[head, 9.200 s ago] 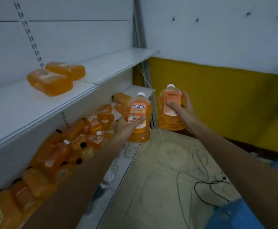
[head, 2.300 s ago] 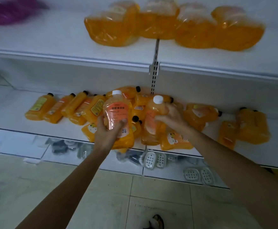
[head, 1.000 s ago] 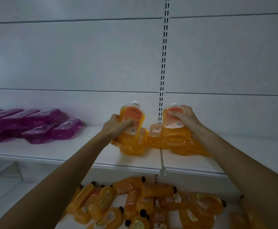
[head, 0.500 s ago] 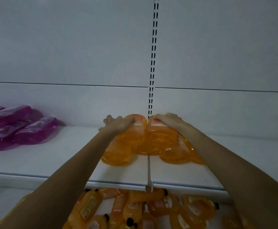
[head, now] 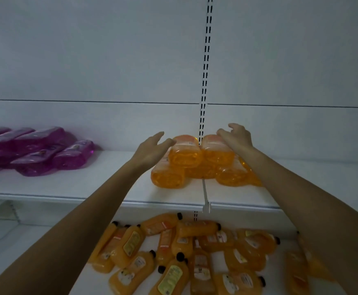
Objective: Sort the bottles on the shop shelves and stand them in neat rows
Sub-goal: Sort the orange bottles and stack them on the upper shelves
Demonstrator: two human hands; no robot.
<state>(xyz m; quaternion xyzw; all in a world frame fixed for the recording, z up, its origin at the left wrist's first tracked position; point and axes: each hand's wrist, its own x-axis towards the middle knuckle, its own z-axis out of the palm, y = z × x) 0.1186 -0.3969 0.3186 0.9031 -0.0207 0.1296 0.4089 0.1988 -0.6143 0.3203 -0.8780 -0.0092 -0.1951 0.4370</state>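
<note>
Several big orange bottles lie stacked on their sides on the upper white shelf [head: 101, 188], bases toward me. The two on top are a left one [head: 184, 152] and a right one [head: 217, 151], side by side. My left hand [head: 152, 149] hovers just left of the left top bottle, fingers straight and loose, holding nothing. My right hand [head: 236, 136] is lifted off the right top bottle, fingers relaxed and empty. A heap of smaller orange bottles [head: 186, 252] with black caps lies jumbled on the lower shelf.
Purple bottles [head: 37, 152] lie on their sides at the left of the upper shelf. A slotted upright [head: 205, 67] runs up the white back panel above the stack. A shelf joint and bracket [head: 205, 206] sit at the front edge below the stack.
Both hands laid their orange bottles flat on top of the stack and have now let go, lifting slightly off them. The view has stayed on the upper shelf.
</note>
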